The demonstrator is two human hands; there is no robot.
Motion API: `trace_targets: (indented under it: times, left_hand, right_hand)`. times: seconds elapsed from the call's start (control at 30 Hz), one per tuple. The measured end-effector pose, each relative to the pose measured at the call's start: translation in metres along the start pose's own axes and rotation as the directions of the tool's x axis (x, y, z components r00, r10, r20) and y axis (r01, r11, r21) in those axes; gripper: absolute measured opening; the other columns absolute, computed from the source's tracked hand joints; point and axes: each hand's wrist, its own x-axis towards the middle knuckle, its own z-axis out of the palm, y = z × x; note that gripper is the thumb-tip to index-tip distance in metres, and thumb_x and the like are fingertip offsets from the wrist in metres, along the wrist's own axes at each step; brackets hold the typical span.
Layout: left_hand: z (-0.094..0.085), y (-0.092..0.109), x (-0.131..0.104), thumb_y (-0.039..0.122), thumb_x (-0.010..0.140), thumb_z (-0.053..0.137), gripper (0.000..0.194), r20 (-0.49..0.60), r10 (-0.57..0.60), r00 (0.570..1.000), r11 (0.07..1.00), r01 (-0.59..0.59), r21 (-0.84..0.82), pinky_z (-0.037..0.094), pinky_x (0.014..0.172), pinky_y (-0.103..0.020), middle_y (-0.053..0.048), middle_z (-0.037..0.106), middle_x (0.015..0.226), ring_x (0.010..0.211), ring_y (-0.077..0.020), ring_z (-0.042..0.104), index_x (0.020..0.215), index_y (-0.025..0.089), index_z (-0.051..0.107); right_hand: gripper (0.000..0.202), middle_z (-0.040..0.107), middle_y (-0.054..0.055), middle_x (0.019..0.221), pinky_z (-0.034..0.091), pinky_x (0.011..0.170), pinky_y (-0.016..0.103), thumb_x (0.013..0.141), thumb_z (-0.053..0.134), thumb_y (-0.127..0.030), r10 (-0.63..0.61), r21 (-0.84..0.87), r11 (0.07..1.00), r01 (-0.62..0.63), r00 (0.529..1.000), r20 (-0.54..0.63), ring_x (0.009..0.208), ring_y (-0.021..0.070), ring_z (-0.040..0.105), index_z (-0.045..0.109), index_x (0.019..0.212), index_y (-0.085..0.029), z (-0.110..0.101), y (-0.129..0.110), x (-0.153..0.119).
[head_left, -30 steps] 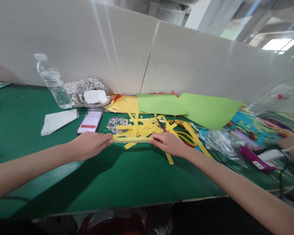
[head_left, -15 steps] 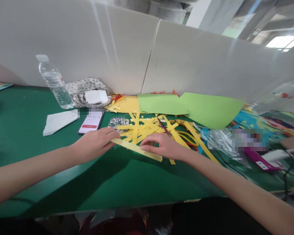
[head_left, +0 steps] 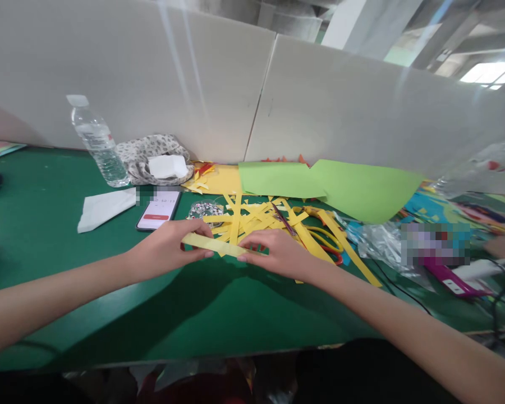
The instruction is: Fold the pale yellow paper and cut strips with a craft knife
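One narrow, pale-yellow paper strip (head_left: pixel 214 245) spans our two hands, above the deep-green flat tabletop (head_left: pixel 244 314)! Our right hand (head_left: pixel 244 248) is clamped on its right part, thumb in front, fingers behind. Over on our left hand (head_left: pixel 207 241), thumb and fingers stand apart around the other end, thumb along the lower edge; how firmly it grips, we can't tell.

Look at the room: a broad green stretch runs from our hands to the table's near edge, and more opens to our left. Beyond, it tightens! The heap of bright-yellow paper strips (head_left: pixel 252 220) crowds up just behind our fingers, and the rectangular, white-screened phone (head_left: pixel 159 212) lies close past our left knuckles. Farther back, the wide lime-green paper sheets (head_left: pixel 362 191) reach toward the upright, pale-grey panel wall (head_left: pixel 193 84), closing off the far side.
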Motion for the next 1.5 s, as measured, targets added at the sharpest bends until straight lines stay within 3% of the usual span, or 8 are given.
trace_targets:
  times: [0.1,0.23,0.33,0.43,0.73,0.87,1.23,1.5]
  left_hand:
    - [-0.002,0.005,0.004,0.044,0.069,0.069,0.038,-0.078,-0.176,0.981,0.920,0.136,-0.367,0.046,0.058,-0.025,-0.001,0.063,0.085,0.074,-0.0171,0.060,0.095,0.022,0.052]
    - [-0.002,0.015,0.005,0.039,0.066,0.073,0.050,-0.013,-0.338,0.941,0.725,0.251,-0.641,0.052,0.067,-0.029,-0.005,0.063,0.103,0.093,-0.0209,0.061,0.106,0.021,0.049]
    - [0.004,0.020,0.001,0.036,0.066,0.073,0.048,0.089,-0.344,0.935,0.703,0.319,-0.636,0.052,0.069,-0.030,-0.005,0.064,0.104,0.094,-0.0209,0.061,0.106,0.022,0.050]
    - [0.009,0.020,-0.001,0.036,0.065,0.073,0.046,0.164,-0.332,0.929,0.730,0.363,-0.580,0.052,0.070,-0.031,-0.004,0.065,0.101,0.092,-0.0215,0.062,0.103,0.021,0.051]
    - [0.005,0.018,-0.001,0.047,0.067,0.070,0.051,0.194,-0.315,0.929,0.753,0.370,-0.545,0.050,0.065,-0.030,-0.005,0.065,0.094,0.086,-0.0208,0.062,0.106,0.019,0.049]
    - [0.005,0.017,-0.001,0.044,0.067,0.071,0.050,0.192,-0.314,0.930,0.739,0.367,-0.565,0.049,0.065,-0.030,-0.004,0.065,0.093,0.086,-0.0203,0.062,0.106,0.020,0.049]
    - [0.008,0.013,-0.002,0.040,0.069,0.071,0.051,0.194,-0.283,0.939,0.749,0.343,-0.568,0.047,0.067,-0.030,-0.005,0.066,0.098,0.087,-0.0195,0.061,0.110,0.020,0.048]
    - [0.011,0.005,-0.001,0.040,0.068,0.072,0.049,0.202,-0.327,0.923,0.721,0.382,-0.578,0.049,0.070,-0.031,-0.006,0.067,0.101,0.093,-0.0211,0.062,0.106,0.020,0.049]
  right_hand:
    - [0.022,0.069,0.003,0.079,0.047,0.066,0.026,0.078,0.063,-0.038,0.090,0.191,0.978,-0.079,0.995,-0.047,0.070,0.0141,0.062,0.067,0.086,-0.018,0.004,-0.004,0.000]
    - [0.025,0.065,0.001,0.070,0.048,0.060,0.024,0.073,0.067,-0.041,0.185,0.378,0.918,-0.119,0.973,-0.142,0.062,0.0124,0.059,0.066,0.081,-0.017,0.017,-0.017,0.003]
    - [0.023,0.065,0.001,0.069,0.048,0.060,0.025,0.073,0.067,-0.039,0.207,0.453,0.883,-0.123,0.968,-0.141,0.063,0.0126,0.059,0.066,0.079,-0.017,0.025,-0.029,0.004]
    - [0.022,0.065,0.002,0.071,0.049,0.062,0.026,0.074,0.066,-0.038,0.222,0.551,0.820,-0.156,0.974,-0.055,0.067,0.0137,0.061,0.065,0.081,-0.016,0.030,-0.037,0.005]
    - [0.029,0.066,0.002,0.076,0.052,0.068,0.029,0.070,0.070,-0.037,0.281,0.801,0.518,-0.301,0.944,0.173,0.070,0.0134,0.062,0.066,0.088,-0.015,0.037,-0.031,0.007]
    - [0.026,0.065,0.001,0.074,0.053,0.068,0.028,0.067,0.073,-0.033,0.290,0.831,0.452,-0.325,0.934,0.208,0.068,0.0122,0.062,0.066,0.084,-0.014,0.037,-0.030,0.008]
    - [0.024,0.068,0.005,0.089,0.052,0.078,0.033,0.078,0.062,-0.029,0.257,0.764,0.568,-0.305,0.948,0.188,0.082,0.0164,0.063,0.065,0.098,-0.015,0.035,-0.033,0.006]
    - [0.026,0.067,0.004,0.088,0.049,0.072,0.030,0.085,0.051,-0.029,0.236,0.600,0.764,-0.237,0.968,0.083,0.082,0.0178,0.060,0.062,0.106,-0.020,0.036,-0.024,0.002]
